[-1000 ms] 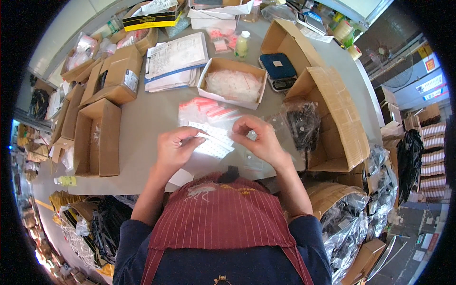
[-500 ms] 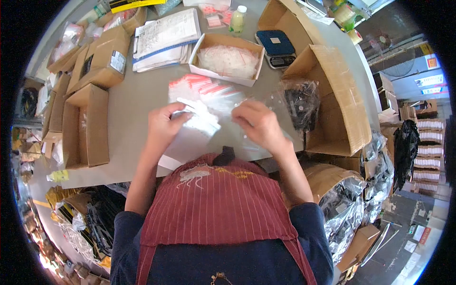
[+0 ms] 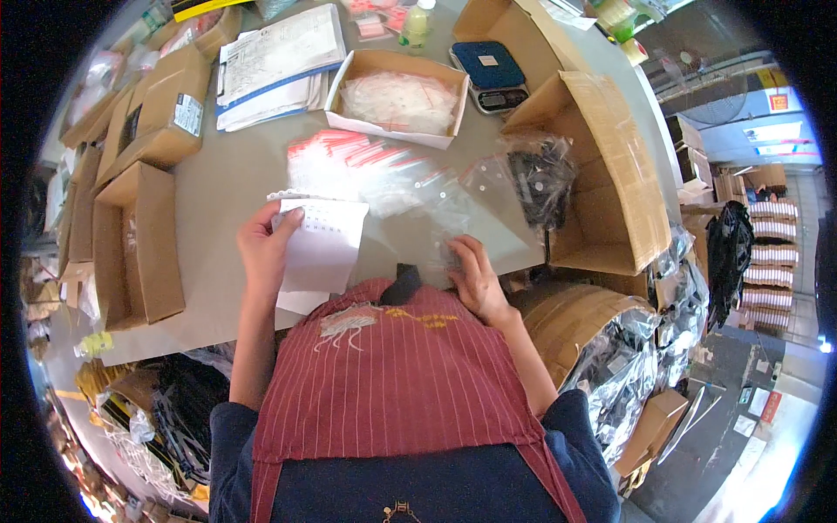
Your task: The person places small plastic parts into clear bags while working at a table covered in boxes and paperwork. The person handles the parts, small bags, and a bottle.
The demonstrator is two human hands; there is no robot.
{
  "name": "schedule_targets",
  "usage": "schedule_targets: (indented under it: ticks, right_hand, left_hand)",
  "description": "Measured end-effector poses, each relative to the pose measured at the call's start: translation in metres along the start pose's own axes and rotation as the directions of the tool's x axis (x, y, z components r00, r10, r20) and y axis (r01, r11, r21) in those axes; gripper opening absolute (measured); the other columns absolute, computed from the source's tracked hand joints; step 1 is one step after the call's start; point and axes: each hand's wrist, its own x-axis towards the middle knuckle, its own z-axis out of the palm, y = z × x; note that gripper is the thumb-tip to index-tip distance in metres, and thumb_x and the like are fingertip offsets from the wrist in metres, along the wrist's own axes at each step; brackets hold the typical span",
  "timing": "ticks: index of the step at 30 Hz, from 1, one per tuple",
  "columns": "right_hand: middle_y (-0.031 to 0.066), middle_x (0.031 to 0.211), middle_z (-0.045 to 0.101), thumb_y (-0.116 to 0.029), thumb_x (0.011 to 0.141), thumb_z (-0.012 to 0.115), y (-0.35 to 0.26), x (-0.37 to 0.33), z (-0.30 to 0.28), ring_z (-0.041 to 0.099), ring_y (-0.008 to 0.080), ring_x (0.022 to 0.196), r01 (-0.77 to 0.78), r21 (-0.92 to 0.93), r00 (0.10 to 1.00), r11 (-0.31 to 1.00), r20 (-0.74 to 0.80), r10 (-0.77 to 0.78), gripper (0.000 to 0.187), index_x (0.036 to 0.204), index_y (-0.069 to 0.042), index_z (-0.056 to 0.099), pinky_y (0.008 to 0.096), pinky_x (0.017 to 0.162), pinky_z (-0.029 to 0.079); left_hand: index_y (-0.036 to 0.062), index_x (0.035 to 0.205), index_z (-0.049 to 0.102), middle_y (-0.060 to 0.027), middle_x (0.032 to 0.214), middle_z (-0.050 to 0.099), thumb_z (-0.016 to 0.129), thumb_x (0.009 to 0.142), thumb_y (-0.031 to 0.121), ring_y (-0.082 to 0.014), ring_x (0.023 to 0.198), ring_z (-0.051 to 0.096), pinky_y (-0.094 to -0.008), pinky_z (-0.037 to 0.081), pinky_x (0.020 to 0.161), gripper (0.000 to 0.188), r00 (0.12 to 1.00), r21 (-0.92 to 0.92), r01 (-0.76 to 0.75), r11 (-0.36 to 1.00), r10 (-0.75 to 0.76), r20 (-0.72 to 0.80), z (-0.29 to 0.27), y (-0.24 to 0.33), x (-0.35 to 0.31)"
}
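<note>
Pinched between the thumb and fingers of my left hand (image 3: pixel 266 240) is a white label sheet (image 3: pixel 323 248) with rows of small dark marks, its top edge curled over. My right hand (image 3: pixel 478 279) is closed near the table's front edge, fingers curled on what looks like a small clear plastic bag (image 3: pixel 452 228). Its outline is faint against the grey table. Beyond both hands lies a fanned spread of clear zip bags (image 3: pixel 370 174) with red top edges. Part of another white sheet (image 3: pixel 301 302) shows below the label sheet, next to my apron.
A white box of clear bags (image 3: pixel 397 96) stands behind the spread, beside a blue-topped scale (image 3: pixel 488 65) and a bottle (image 3: pixel 417 24). Clipboard papers (image 3: pixel 283 61) lie back left. Cardboard boxes (image 3: pixel 135 248) line the left; an open carton (image 3: pixel 602 174) and bagged black items (image 3: pixel 540 183) are right.
My left hand has moved left and down, and the label sheet now hangs flat instead of bunched. My right hand has dropped toward the table's front edge. The whole view has shifted slightly.
</note>
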Motion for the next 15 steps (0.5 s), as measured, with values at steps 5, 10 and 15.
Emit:
schedule_targets:
  ticks: [5,10,15]
  right_hand:
    - [0.016,0.129,0.048,0.015,0.082,0.057,0.005,0.009,0.013,0.062,0.0241,0.097,-0.01,0.035,0.987,0.999,-0.159,0.016,0.05,0.128,-0.001,0.048,0.035,0.081,0.052]
    - [0.0133,0.129,0.049,0.012,0.077,0.059,-0.042,0.037,-0.011,0.062,0.0241,0.097,-0.442,0.832,0.849,0.336,0.268,0.455,0.059,0.132,-0.001,0.043,0.0371,0.082,0.053]
    - [0.0135,0.128,0.046,0.008,0.08,0.063,-0.009,0.042,0.015,0.062,0.0171,0.092,-0.408,0.432,0.9,0.804,0.045,0.433,0.056,0.132,-0.001,0.045,0.0312,0.075,0.054]
  left_hand:
    - [-0.003,0.103,0.072,-0.0007,0.089,0.068,0.075,0.085,0.008,-0.0076,0.077,0.058,-0.0236,0.047,0.07,0.022,0.999,-0.136,0.031,0.99,-0.031,0.008,0.005,-0.005,0.0]
    - [-0.0032,0.103,0.072,-0.0016,0.088,0.068,0.075,0.085,0.008,-0.0079,0.076,0.059,-0.0234,0.047,0.069,0.021,0.999,-0.19,0.036,0.981,-0.032,0.025,-0.003,-0.008,0.003]
    - [-0.0032,0.105,0.071,-0.0029,0.087,0.069,0.073,0.086,0.006,-0.0083,0.075,0.06,-0.0235,0.048,0.068,0.021,0.995,-0.258,0.099,0.961,-0.091,0.045,-0.016,-0.018,0.005]
